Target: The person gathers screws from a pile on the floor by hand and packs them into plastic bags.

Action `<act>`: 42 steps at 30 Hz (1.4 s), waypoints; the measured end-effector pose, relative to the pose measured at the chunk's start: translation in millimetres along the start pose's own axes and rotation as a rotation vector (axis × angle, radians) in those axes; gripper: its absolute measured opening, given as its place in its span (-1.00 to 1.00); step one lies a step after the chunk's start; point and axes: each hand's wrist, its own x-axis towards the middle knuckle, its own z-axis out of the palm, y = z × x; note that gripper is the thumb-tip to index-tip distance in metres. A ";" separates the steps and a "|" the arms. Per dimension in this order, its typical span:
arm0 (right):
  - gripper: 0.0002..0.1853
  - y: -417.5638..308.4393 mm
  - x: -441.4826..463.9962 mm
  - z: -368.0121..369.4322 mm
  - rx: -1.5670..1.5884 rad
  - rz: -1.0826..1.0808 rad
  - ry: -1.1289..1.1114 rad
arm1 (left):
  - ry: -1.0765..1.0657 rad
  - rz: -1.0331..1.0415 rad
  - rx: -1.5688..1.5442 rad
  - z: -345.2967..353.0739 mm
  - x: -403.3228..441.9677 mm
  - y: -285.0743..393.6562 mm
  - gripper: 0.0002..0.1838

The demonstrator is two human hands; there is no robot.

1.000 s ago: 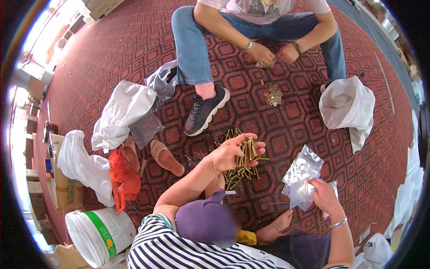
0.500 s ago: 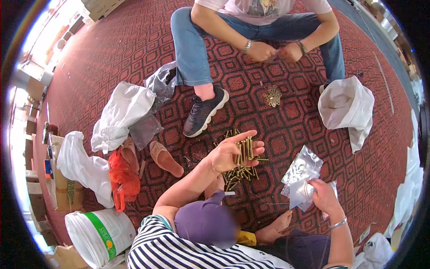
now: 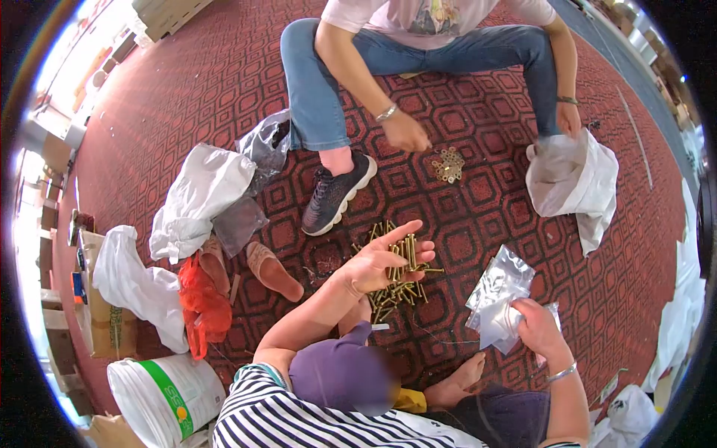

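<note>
My left hand (image 3: pixel 372 267) is turned up above the pile, with several long brass-coloured screws (image 3: pixel 410 246) lying across its palm and fingers. The index finger is stretched out past them. Under and around this hand, more of the same screws are heaped in a loose pile (image 3: pixel 388 299) on the carpet. To the right, my right hand (image 3: pixel 539 330) pinches the edge of a clear plastic bag (image 3: pixel 499 319). Other clear bags (image 3: pixel 502 276) lie flat just beyond it, some overlapping.
Opposite sits a person; one hand (image 3: pixel 407 133) is beside a small heap of metal rings (image 3: pixel 448 164), the other at a white sack (image 3: pixel 575 183). A shoe (image 3: pixel 337 193) stands near the screws. Leftward are slippers (image 3: pixel 273 272), a red bag (image 3: pixel 204 310) and a white bucket (image 3: pixel 168 396).
The other person's hands have parted: one moved down toward the metal rings, the other right to the white sack. My hands stay almost where they were.
</note>
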 end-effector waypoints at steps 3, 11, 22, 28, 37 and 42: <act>-0.61 1.9 -3.5 0.5 0.012 0.000 0.011 | -0.027 -0.008 -0.016 -2.3 1.5 -1.0 -0.22; -0.60 3.6 -2.3 -0.3 0.032 -0.033 0.051 | -0.049 -0.009 -0.034 -12.4 2.8 -1.7 -0.21; -0.60 1.7 -0.7 -3.5 0.041 -0.014 0.007 | -0.023 0.120 -0.166 -22.6 8.1 -5.3 -0.20; -0.60 2.8 -1.0 -3.6 0.027 -0.038 0.014 | -0.027 0.159 -0.203 -19.6 9.8 -7.3 -0.21; -0.61 7.2 -0.2 0.5 0.023 -0.006 -0.011 | 0.003 0.162 -0.241 -19.5 10.0 -4.8 -0.23; -0.61 2.6 -0.5 -2.4 0.040 0.008 -0.021 | -0.053 0.153 -0.283 -20.9 10.6 -6.1 -0.22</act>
